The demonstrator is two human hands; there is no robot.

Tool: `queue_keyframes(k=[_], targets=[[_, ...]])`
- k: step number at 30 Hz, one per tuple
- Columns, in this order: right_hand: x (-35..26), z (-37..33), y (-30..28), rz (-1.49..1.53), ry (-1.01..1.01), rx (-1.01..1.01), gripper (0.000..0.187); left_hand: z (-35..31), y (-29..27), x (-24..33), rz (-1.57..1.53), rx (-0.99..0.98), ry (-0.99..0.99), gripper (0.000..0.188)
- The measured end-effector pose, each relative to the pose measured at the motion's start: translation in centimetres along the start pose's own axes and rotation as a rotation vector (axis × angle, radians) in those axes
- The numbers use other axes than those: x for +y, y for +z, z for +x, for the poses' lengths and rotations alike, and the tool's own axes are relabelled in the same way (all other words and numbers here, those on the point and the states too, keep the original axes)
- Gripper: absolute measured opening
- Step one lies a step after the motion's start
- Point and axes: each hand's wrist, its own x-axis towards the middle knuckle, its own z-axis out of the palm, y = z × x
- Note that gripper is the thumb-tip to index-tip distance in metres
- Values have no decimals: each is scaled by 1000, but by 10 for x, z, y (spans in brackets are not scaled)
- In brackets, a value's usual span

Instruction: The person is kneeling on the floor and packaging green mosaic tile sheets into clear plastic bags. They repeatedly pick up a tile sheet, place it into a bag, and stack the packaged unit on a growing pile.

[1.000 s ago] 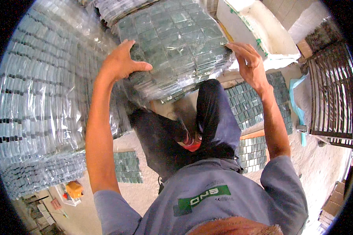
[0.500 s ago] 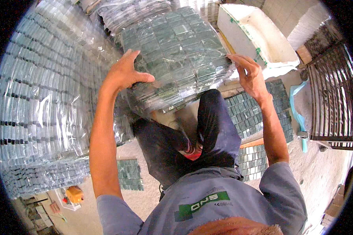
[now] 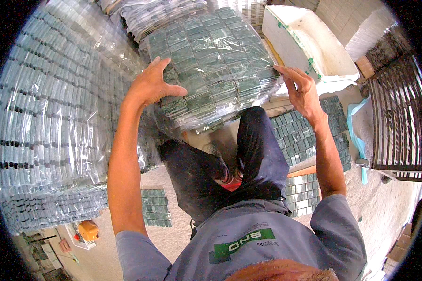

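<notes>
A stack of green mosaic tile sheets (image 3: 206, 61) stands before my knees, with glossy clear plastic film (image 3: 225, 44) over its top and sides. My left hand (image 3: 152, 83) lies against the stack's left near corner, thumb stretched over the top and fingers apart. At the right near corner, my right hand (image 3: 301, 89) has its fingers bent together, the tips closed on the film's edge. Loose film hangs down the near side of the stack, where layered tile edges show through it.
Tall stacks of wrapped tile sheets (image 3: 56, 122) line the left. A white foam box (image 3: 309, 42) stands beyond my right hand. Tile sheets lie on the floor at right (image 3: 297, 136) and left (image 3: 155, 207). Farther right is a slatted rack (image 3: 398, 122).
The film over the stack lies flatter and clearer near the front, with its shiny creases shifted. Both hands have barely moved.
</notes>
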Motion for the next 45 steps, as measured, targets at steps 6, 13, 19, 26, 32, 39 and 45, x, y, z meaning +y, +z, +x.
queue_keyframes(k=[6, 13, 19, 26, 32, 39, 45], targets=[[2, -1, 1, 24, -11, 23, 33, -2, -1, 4, 5, -2, -20, 112], [3, -1, 2, 28, 3, 14, 36, -1, 0, 1, -19, -2, -7, 112], [7, -2, 3, 45, 10, 5, 39, 0, 1, 0, -34, 5, 4, 113], [3, -2, 1, -2, 29, -7, 28, 0, -1, 2, -35, -8, -4, 112], [5, -2, 2, -8, 11, 0, 30, -1, -1, 2, -34, -6, 10, 113], [5, -2, 1, 32, 24, 1, 36, -1, -1, 0, -38, -12, 16, 116], [6, -2, 0, 45, 67, -16, 37, 0, 0, -1, -33, -12, 3, 116]])
